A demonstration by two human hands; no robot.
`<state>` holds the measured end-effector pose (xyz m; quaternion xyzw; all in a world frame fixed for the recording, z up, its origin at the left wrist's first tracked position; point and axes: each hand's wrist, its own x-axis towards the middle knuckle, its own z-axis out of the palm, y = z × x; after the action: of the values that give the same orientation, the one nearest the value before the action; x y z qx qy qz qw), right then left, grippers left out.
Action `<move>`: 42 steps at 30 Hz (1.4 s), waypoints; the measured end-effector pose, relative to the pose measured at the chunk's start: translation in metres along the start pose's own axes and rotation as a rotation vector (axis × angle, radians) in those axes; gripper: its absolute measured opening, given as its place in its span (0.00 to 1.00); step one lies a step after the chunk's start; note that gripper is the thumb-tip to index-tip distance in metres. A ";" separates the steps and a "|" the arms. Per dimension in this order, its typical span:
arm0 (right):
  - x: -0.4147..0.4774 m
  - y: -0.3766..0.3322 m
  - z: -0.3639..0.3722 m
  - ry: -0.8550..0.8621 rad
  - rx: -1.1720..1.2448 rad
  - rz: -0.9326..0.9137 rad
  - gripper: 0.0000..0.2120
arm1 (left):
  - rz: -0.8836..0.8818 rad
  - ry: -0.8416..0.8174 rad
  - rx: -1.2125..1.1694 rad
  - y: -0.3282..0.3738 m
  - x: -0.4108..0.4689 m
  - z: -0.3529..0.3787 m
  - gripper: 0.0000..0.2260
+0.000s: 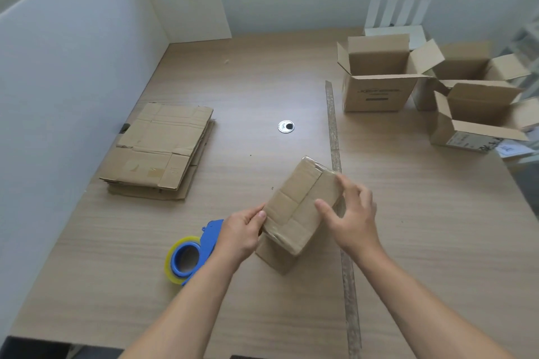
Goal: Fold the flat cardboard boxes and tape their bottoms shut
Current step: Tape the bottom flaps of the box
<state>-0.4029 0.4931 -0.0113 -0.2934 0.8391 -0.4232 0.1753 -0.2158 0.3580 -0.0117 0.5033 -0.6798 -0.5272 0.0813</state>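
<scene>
Both my hands are on the small cardboard box point(297, 207), which stands bottom-up on the wooden table point(408, 213), near centre. Bottom flaps are closed, and clear tape runs along the seam and wraps over the near-left end.

My left hand point(239, 234) is closed on the box's near-left edge, thumb on top, the other fingers curled against the side. My right hand point(351, 216) rests on the right side of the top face with fingers spread, thumb pressing the cardboard, fingertips at the far-right edge. That hand is open and pressing, not clamped on anything.

The blue tape dispenser point(194, 252) with its yellowish roll lies on the table just left of my left hand, partly hidden behind the wrist, and is not held.

The stack of flat cardboard boxes point(159, 148) lies to the far left, beside the white partition point(58, 81).

Three assembled boxes stand at the far right with their top flaps open: one printed box point(379, 79), one behind it point(466, 64), one nearer right point(478, 116).

A long strip point(339, 183) runs along the table from far to near, passing just right of the box and under my right forearm. A round metal grommet point(286, 126) sits mid-table.
</scene>
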 end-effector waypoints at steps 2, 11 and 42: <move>0.014 -0.006 -0.007 0.002 -0.046 -0.026 0.29 | 0.038 -0.038 0.092 0.011 0.004 -0.009 0.12; 0.019 0.002 -0.010 -0.169 0.169 0.123 0.26 | 0.081 0.123 0.041 0.014 -0.015 0.006 0.27; -0.022 -0.022 0.019 -0.221 -0.315 0.252 0.34 | -0.037 0.259 -0.006 -0.001 -0.021 0.031 0.37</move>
<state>-0.3676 0.4851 -0.0032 -0.2548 0.9004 -0.2272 0.2696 -0.2249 0.3936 -0.0172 0.5794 -0.6526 -0.4612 0.1603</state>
